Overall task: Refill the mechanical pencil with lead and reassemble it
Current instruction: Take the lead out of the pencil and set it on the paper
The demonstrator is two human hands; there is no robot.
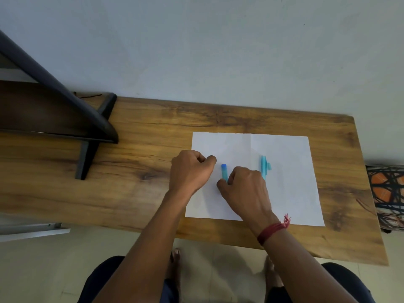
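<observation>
Right wrist: red thread band [274, 229] sitting on it, nearest thing to the camera.
Right hand [246, 189]: curled knuckles-up on the paper, fingertips tucking in around the near end of the blue piece; looks like a pinch, but contact is hidden under the hand, so can't tell for sure.
Blue piece [224, 171]: short blue tube, prob. the lead case or a pencil part, lying on the paper btwn the two hands, darker blue end pointing far.
Left hand [190, 169]: closing into a loose fist just left of the blue piece, thumb against curled fingers; whether it's pinching anything small, can't tell.
Pencil body [264, 166]: light-blue w/ clip, lying on the paper just right of the right hand, near end hidden behind it.
Handling: parts are looking light, stiff plastic, smooth, apt to be rolling; lead would be v. thin and brittle. Best gripping the barrel mid-length w/ fingertips, not the tip.
Paper [290, 193]: white sheet, creased, lying flat, giving contrast for small bits.
Table [131, 171]: wood-grain top, running left-right.
Far left: dark stand [91, 127] resting on the table.
Far: plain pale wall [218, 51].
</observation>
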